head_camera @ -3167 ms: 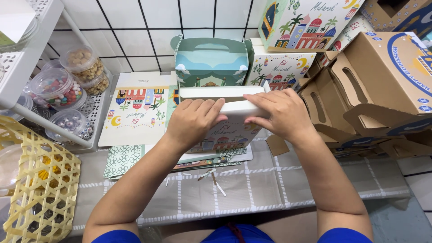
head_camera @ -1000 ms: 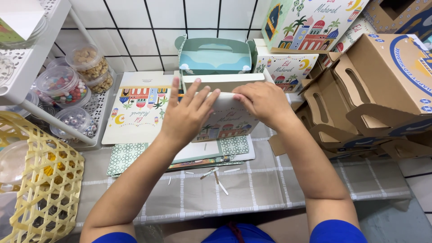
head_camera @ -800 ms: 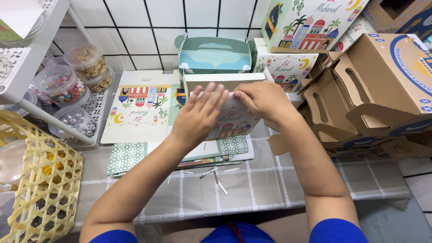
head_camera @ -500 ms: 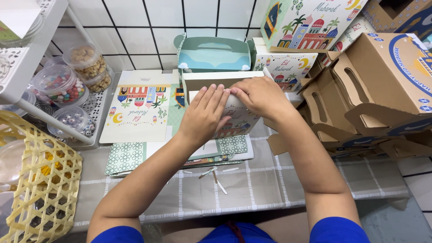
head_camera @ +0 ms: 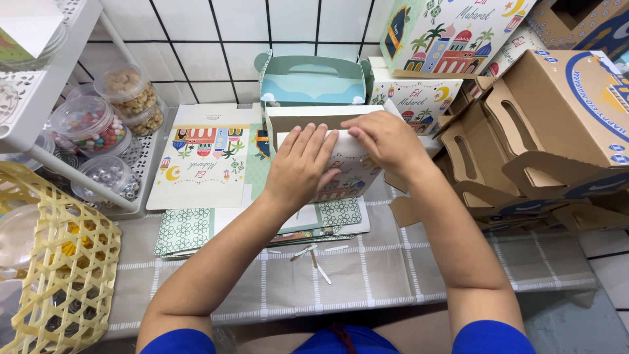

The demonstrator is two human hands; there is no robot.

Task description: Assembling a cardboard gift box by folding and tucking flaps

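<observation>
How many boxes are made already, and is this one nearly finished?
Several folded boxes, such as the teal box, stand at the back. Both hands, left and right, press a flap of the printed box, not yet closed. Flat sheets lie unfolded.

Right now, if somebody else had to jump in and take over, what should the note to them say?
Left hand: flat on the front panel of the half-folded printed box.
Right hand: fingers pressing the box's top edge.
The box stands on the grey checked cloth, in front of the finished teal handle box.
Done: box is up with its sides formed.
Left: the top is not closed; flat printed sheets lie unfolded to the left.
</observation>
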